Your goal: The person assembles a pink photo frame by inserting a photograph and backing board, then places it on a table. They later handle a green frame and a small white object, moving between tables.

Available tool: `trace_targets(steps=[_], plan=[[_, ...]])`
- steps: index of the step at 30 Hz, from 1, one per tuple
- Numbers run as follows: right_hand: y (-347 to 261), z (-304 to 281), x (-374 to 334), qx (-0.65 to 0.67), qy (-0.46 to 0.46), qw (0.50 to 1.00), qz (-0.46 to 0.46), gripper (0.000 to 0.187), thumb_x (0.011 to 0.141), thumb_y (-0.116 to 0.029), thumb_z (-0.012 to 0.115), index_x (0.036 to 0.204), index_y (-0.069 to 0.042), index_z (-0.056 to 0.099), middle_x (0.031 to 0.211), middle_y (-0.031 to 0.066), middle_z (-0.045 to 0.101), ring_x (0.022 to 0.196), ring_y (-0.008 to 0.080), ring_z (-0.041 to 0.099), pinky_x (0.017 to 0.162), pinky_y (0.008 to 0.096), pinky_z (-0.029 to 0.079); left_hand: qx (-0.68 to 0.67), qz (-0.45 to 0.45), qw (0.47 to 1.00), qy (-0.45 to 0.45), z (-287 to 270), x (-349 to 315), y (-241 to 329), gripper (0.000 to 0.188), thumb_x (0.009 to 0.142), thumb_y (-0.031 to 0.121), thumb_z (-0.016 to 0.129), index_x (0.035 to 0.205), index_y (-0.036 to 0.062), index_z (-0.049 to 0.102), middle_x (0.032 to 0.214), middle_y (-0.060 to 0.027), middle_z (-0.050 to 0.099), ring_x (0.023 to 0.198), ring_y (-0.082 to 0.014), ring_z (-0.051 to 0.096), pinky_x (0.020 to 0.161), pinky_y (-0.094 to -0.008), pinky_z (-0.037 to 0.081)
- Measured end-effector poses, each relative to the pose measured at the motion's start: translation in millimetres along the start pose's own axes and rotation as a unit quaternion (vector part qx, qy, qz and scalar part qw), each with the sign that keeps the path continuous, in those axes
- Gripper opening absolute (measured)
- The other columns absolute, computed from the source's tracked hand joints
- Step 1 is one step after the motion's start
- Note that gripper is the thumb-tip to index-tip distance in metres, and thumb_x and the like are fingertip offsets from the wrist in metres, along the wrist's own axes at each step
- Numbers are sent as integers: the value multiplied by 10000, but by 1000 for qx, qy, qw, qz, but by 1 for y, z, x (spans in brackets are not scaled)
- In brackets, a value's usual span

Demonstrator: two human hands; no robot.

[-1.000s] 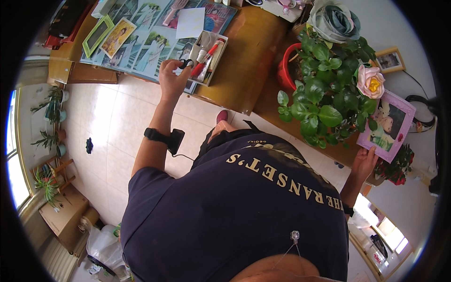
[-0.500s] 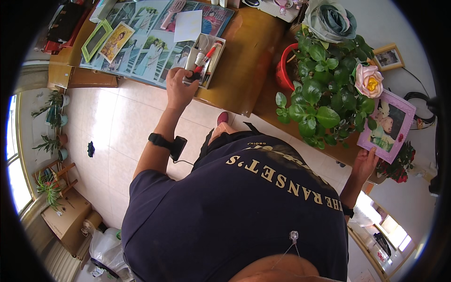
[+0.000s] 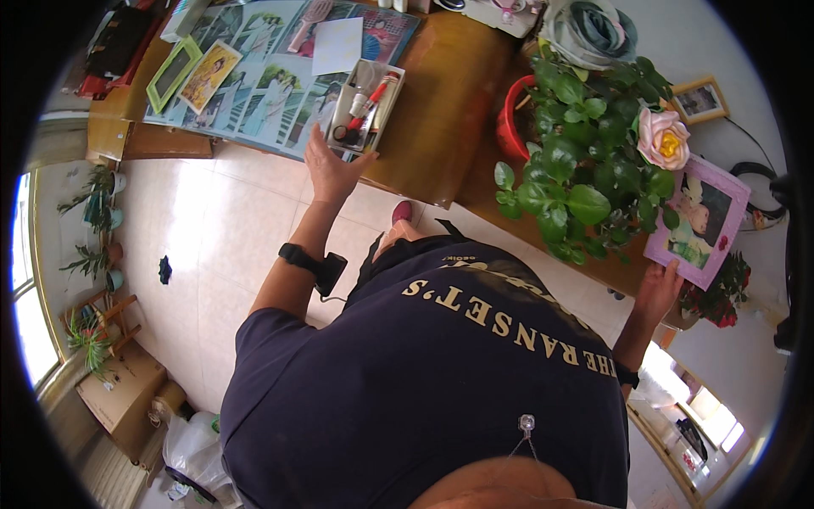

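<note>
White rectangular box ahead of wide-spread, empty left hand; lilac rectangular frame at right hand, grip unclear; light touch best!

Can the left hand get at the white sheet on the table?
Probably yes: the left hand is empty and the white sheet lies mostly uncovered, though the box sits partly between.

Lit brightly by daylight, mostly from the window at left, blown out to white. Streaked with glare on the tiled floor, shiny across the counter. Bent toward the rim, ringed in black, fringed with blue at left; fairly sharp near the middle.
</note>
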State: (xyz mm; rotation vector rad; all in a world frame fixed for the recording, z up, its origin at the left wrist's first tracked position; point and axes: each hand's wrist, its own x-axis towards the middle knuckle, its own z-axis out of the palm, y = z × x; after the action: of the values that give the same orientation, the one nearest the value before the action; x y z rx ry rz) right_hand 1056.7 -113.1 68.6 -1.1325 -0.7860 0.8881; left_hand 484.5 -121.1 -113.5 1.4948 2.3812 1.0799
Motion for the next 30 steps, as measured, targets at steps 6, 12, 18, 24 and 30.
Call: trace_targets(steps=[6,12,18,24,30], plan=[[5,-10,3,13,-26,1000,-10,330,972,-50,496,1298,-68,446,1149,39,547,843,87,485,655,209,405,2,-11,1000,-5,16,-2,10,1180,533,396,903,1373,-105,243,1324,-295,397,1233,-423,386,1040,-464,330],[6,-16,6,13,-23,1000,-2,339,970,-61,503,1305,-65,447,1188,39,544,871,98,496,681,222,409,-14,-89,995,-44,18,9,18,1053,562,252,850,1370,-70,258,1279,-276,396,1202,-421,382,1043,-465,329],[7,-18,6,11,-13,1000,-5,338,975,-67,499,1309,-71,448,1174,41,544,855,97,482,680,220,408,-58,-101,993,-12,16,16,12,876,568,199,763,1284,-75,338,1197,-252,416,1140,-402,411,1002,-439,362],[5,-18,8,14,-11,1000,4,299,981,-81,494,1278,-74,464,1113,33,548,773,81,462,667,217,410,-80,-63,995,-10,-2,18,13,883,551,222,784,1274,-62,364,1192,-231,434,1143,-376,415,997,-434,367],[12,-24,12,47,21,999,-1,282,973,-74,515,1252,-86,480,1074,9,548,823,68,468,655,224,395,-296,-43,952,-62,-56,54,9,959,591,50,838,1371,-19,285,1300,-153,342,1189,-272,428,925,-431,491]])
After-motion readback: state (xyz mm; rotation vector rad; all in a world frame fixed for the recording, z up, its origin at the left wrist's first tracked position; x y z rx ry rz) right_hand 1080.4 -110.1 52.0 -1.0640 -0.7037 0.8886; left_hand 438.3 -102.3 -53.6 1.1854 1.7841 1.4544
